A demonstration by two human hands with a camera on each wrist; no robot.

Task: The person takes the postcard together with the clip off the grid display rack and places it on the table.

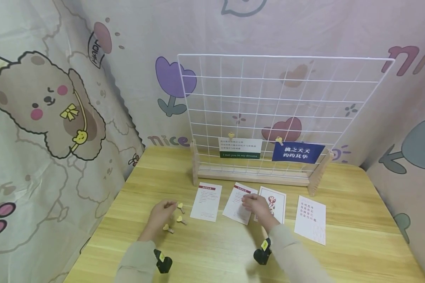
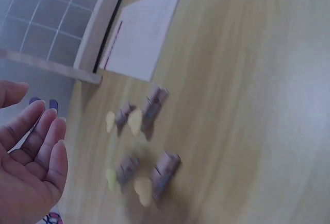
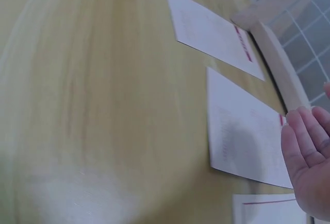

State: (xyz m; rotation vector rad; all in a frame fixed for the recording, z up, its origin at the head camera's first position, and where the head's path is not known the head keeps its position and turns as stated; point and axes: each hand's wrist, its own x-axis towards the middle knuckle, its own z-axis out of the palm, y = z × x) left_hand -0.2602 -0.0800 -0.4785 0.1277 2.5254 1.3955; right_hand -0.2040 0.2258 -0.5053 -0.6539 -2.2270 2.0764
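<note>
My left hand (image 1: 163, 214) hovers over the table's left part, fingers loosely bent, with nothing in its grasp in the left wrist view. Beside it lie several small wooden clips (image 2: 166, 170) with yellow heart tops. My right hand (image 1: 256, 204) is above a white card with a red heading (image 1: 239, 202), its fingers slightly bent and empty in the right wrist view. To that card's left lies a similar white card (image 1: 206, 202). A card with red characters (image 1: 278, 198) lies partly behind the right hand, and another with red writing (image 1: 309, 220) is farther right.
A white wire grid (image 1: 287, 98) stands in a wooden base (image 1: 251, 177) at the table's back. Clipped to it are a white-and-green card (image 1: 240, 148) and a blue card (image 1: 297, 152) with white characters. A printed curtain (image 1: 134, 98) hangs behind.
</note>
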